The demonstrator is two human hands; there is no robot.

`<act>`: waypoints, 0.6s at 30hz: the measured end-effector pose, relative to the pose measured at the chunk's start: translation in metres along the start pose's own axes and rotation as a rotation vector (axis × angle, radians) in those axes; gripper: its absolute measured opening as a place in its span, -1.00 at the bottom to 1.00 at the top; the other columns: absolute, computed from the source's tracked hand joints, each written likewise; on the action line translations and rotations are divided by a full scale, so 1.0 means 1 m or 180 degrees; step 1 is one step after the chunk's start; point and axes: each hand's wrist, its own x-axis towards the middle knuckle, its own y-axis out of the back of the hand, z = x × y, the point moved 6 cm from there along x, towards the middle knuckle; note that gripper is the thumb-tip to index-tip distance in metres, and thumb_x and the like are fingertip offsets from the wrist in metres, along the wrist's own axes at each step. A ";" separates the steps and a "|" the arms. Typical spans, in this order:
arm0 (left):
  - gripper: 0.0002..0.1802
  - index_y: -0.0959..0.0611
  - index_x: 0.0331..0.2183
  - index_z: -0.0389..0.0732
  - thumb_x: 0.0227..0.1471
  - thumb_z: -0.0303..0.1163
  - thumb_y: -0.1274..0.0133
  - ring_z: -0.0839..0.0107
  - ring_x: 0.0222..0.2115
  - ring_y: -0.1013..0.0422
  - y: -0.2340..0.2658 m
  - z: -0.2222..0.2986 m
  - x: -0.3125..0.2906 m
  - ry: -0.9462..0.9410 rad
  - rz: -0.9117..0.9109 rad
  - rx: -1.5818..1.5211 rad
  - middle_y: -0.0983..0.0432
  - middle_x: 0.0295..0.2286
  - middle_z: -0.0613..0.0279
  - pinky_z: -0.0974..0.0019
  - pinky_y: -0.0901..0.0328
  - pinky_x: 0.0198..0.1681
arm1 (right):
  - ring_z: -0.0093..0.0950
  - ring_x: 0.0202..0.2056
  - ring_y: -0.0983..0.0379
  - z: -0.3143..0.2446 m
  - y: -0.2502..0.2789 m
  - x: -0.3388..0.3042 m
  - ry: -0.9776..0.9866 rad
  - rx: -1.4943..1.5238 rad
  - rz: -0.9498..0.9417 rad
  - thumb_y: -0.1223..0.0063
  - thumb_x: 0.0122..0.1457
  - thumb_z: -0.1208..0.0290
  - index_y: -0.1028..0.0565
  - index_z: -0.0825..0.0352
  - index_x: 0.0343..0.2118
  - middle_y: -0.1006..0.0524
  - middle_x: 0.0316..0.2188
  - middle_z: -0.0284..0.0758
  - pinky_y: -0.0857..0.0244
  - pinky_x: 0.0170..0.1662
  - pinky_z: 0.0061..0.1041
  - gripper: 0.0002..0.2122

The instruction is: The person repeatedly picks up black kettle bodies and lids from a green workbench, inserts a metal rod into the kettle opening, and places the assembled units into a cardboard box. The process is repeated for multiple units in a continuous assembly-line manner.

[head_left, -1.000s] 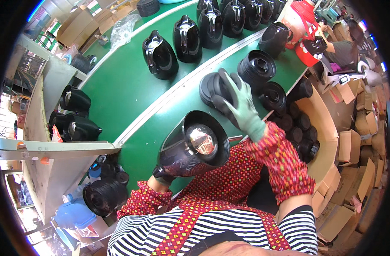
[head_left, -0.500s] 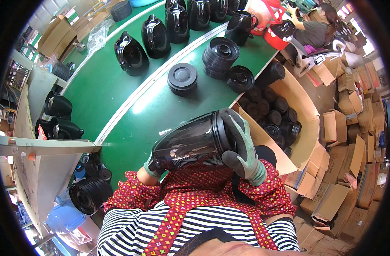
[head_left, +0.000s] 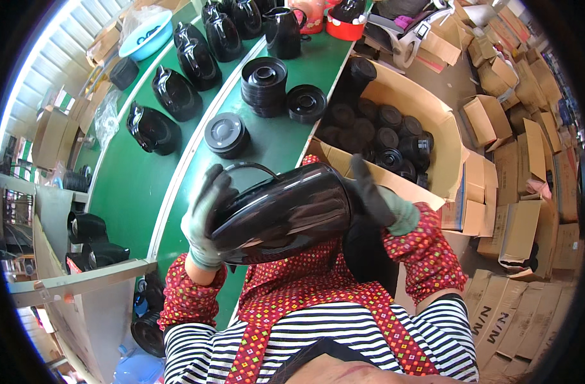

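Note:
A glossy black jug (head_left: 286,214) lies on its side in front of my body, its narrower end to the left and its curved handle (head_left: 251,168) uppermost. My left hand (head_left: 206,214), in a grey-green glove with dark fingers, grips that narrower end. At the jug's wide right end is my gloved right hand (head_left: 382,201), fingers stretched out and not wrapped round it. Whether its fingertips touch the jug I cannot tell. Beyond the jug, a short stack of black round lids (head_left: 226,134) stands on the green table (head_left: 139,192).
Several black jugs (head_left: 177,93) stand along the table's far side. Taller stacked black discs (head_left: 264,86) and another disc stack (head_left: 306,102) are nearby. An open carton (head_left: 442,121) of black parts adjoins the table's right edge. Cardboard boxes (head_left: 529,185) fill the right side.
The jug has been turned so its handle shows on top, and its ringed end no longer shows. My right hand has let go of that end. The view has shifted right.

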 end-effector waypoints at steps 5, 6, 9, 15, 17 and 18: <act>-0.16 -0.43 0.28 -0.43 0.07 -0.28 -0.38 0.11 0.17 -0.45 -0.046 -0.064 -0.031 0.1429 -0.0557 -0.2510 -0.47 0.20 -0.10 0.00 -0.36 0.27 | -0.14 0.44 -0.13 -0.052 -0.062 -0.025 0.2377 -0.2357 0.0441 0.15 0.46 -0.19 -0.05 0.50 0.48 -0.09 0.49 -0.06 0.08 0.49 -0.27 -0.16; -0.10 -0.44 0.26 -0.44 0.00 -0.24 -0.45 0.12 0.16 -0.45 -0.044 -0.065 -0.035 0.1078 -0.0541 -0.2132 -0.47 0.19 -0.10 -0.01 -0.33 0.29 | -0.11 0.46 -0.09 -0.044 -0.065 -0.026 0.2469 -0.2180 0.0481 0.15 0.44 -0.23 -0.04 0.49 0.49 -0.05 0.51 -0.06 0.11 0.50 -0.27 -0.14; -0.15 -0.58 0.12 -0.46 -0.12 -0.19 -0.54 -0.01 0.02 -0.60 -0.005 0.031 0.013 0.0282 0.0173 -0.0319 -0.55 0.10 -0.29 0.10 -0.53 0.05 | -0.20 0.29 -0.37 -0.015 -0.033 -0.011 0.0844 -0.0255 0.0887 0.21 0.37 -0.38 -0.25 0.47 0.40 -0.35 0.36 -0.06 -0.14 0.42 -0.24 -0.10; -0.05 -0.46 0.24 -0.44 -0.09 -0.28 -0.54 0.18 0.07 -0.55 -0.018 -0.002 -0.002 0.1731 0.0018 -0.1768 -0.43 0.22 -0.19 0.12 -0.47 0.15 | -0.27 0.16 -0.53 -0.038 -0.040 -0.015 0.0980 -0.0632 0.1250 0.25 0.41 -0.36 -0.35 0.51 0.31 -0.53 0.22 -0.08 -0.33 0.31 -0.19 -0.14; 0.06 -0.45 0.25 -0.41 -0.18 -0.17 -0.60 0.12 0.13 -0.50 -0.034 -0.037 -0.025 0.0915 -0.0488 -0.2175 -0.42 0.23 -0.15 0.02 -0.39 0.24 | -0.25 0.19 -0.51 -0.021 -0.039 -0.027 0.2123 -0.0968 0.1156 0.23 0.43 -0.29 -0.32 0.51 0.32 -0.51 0.23 -0.06 -0.33 0.31 -0.18 -0.19; 0.10 -0.44 0.25 -0.42 -0.21 -0.11 -0.61 0.07 0.17 -0.47 -0.036 -0.035 -0.030 0.0907 -0.0540 -0.2025 -0.46 0.21 -0.09 -0.03 -0.32 0.31 | -0.23 0.20 -0.50 -0.026 -0.044 -0.032 0.2211 -0.1003 0.1099 0.21 0.44 -0.28 -0.31 0.50 0.34 -0.49 0.24 -0.06 -0.33 0.31 -0.17 -0.20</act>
